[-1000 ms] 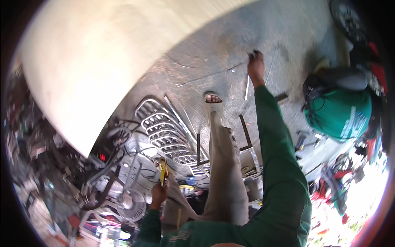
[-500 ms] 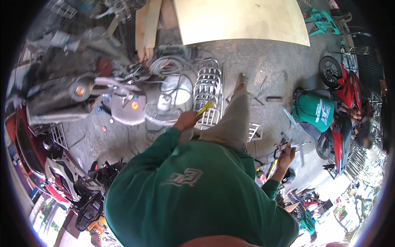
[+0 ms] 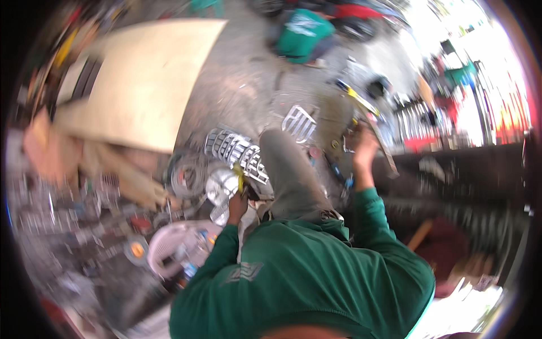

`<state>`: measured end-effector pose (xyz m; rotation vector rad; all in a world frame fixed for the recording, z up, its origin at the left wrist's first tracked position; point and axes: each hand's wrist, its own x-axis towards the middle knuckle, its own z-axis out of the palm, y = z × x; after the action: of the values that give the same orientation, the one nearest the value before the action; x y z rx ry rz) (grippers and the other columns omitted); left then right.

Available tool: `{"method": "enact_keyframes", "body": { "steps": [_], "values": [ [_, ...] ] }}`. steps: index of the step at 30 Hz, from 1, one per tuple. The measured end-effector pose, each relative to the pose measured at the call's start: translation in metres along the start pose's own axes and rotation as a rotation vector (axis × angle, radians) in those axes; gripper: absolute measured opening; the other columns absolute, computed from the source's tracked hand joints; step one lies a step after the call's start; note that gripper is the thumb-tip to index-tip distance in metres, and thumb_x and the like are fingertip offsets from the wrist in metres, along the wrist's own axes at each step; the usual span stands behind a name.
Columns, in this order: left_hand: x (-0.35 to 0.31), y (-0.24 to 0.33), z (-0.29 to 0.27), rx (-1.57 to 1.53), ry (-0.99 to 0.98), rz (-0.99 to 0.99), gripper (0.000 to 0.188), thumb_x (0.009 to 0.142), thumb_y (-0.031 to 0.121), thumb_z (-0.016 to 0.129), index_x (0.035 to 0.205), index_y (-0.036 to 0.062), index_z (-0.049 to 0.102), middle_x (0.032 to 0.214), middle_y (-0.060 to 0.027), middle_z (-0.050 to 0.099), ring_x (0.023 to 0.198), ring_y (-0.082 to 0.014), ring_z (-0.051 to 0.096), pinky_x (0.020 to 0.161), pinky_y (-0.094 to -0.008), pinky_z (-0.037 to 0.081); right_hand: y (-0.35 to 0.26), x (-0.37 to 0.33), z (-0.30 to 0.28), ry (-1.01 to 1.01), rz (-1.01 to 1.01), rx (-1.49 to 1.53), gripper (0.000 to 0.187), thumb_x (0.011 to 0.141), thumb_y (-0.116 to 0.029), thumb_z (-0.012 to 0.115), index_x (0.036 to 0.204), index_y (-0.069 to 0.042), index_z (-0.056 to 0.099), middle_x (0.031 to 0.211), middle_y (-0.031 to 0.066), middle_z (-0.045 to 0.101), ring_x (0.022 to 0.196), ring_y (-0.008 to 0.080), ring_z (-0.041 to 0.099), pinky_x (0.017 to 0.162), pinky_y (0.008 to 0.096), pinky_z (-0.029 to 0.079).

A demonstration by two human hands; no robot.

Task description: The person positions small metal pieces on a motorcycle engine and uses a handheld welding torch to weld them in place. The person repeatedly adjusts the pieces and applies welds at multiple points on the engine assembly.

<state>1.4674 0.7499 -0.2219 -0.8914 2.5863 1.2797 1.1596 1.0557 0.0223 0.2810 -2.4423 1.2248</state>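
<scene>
My left hand (image 3: 237, 205) is closed round a yellow tool (image 3: 239, 176); blur hides its exact kind. It is held just left of my knee, over the near end of the silvery slatted metal racks (image 3: 236, 148). My right hand (image 3: 365, 148) is raised in front of me on the right, its fingers smeared by motion. A long thin brownish bar (image 3: 386, 153) runs close along its right side. Whether the fingers grip the bar, I cannot tell. Beyond that hand is a yellow strip-like thing (image 3: 361, 100). A smaller slatted rack (image 3: 299, 124) lies on the floor beyond my knee.
A large pale board (image 3: 149, 79) lies at the far left. A round fan (image 3: 221, 185) and a pinkish plastic chair (image 3: 164, 251) stand at the left. Ahead, a person in green (image 3: 305, 35) crouches by a red motorbike (image 3: 361, 12). A dark ledge (image 3: 463, 175) is at the right.
My view has swung to the right, so the board and the crouching person now appear farther left. My left hand still has the yellow tool. My right hand shows higher in the picture.
</scene>
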Motion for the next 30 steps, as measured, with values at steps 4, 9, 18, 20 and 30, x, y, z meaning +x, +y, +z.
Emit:
{"method": "enact_keyframes", "body": {
  "steps": [4,9,18,20,30],
  "values": [
    [-0.019,-0.001,0.005,-0.267,-0.095,0.001,0.051,0.107,0.048,0.051,0.102,0.0033,0.073,0.076,-0.0149,0.074,0.072,-0.0325,0.071,0.07,-0.046,0.052,-0.031,-0.041,0.011,-0.171,0.421,0.271,0.027,0.101,-0.025,0.062,0.103,0.0,0.072,0.084,0.015,0.072,0.069,0.0191,0.066,0.064,0.0414,0.052],
    [-0.028,0.001,0.007,-0.036,-0.231,0.263,0.064,0.109,0.055,0.045,0.08,0.0032,0.069,0.066,-0.0075,0.069,0.064,-0.0243,0.066,0.065,-0.0414,0.049,-0.033,-0.159,0.003,-0.085,0.539,0.41,0.021,0.104,-0.024,0.063,0.109,-0.005,0.07,0.074,0.0017,0.062,0.063,0.0076,0.056,0.055,0.0304,0.046],
    [-0.08,0.041,0.027,0.1,-0.283,0.64,0.069,0.113,0.048,0.042,0.081,-0.0069,0.068,0.07,-0.013,0.067,0.065,-0.0274,0.059,0.065,-0.0423,0.045,-0.027,-0.417,-0.143,-0.154,0.604,0.15,0.044,0.108,-0.046,0.051,0.124,-0.009,0.068,0.097,0.022,0.072,0.089,0.0404,0.069,0.082,0.0505,0.055],
    [-0.092,0.052,0.044,0.053,-0.377,0.623,0.068,0.113,0.049,0.041,0.09,-0.0089,0.069,0.074,-0.0137,0.069,0.069,-0.0284,0.061,0.069,-0.0419,0.046,-0.031,-0.483,-0.194,-0.148,0.763,0.11,0.044,0.108,-0.046,0.05,0.125,-0.009,0.068,0.097,0.0223,0.072,0.088,0.0421,0.068,0.081,0.0512,0.054],
    [-0.132,0.084,0.16,0.409,-0.756,0.843,0.059,0.112,0.049,0.044,0.09,-0.0027,0.061,0.066,-0.0082,0.065,0.061,-0.0226,0.059,0.063,-0.0398,0.046,-0.145,-0.678,-0.315,1.294,0.902,-0.156,0.023,0.109,-0.026,0.06,0.097,-0.006,0.06,0.071,-0.0036,0.053,0.062,0.0071,0.047,0.054,0.0286,0.041]
  ]
}}
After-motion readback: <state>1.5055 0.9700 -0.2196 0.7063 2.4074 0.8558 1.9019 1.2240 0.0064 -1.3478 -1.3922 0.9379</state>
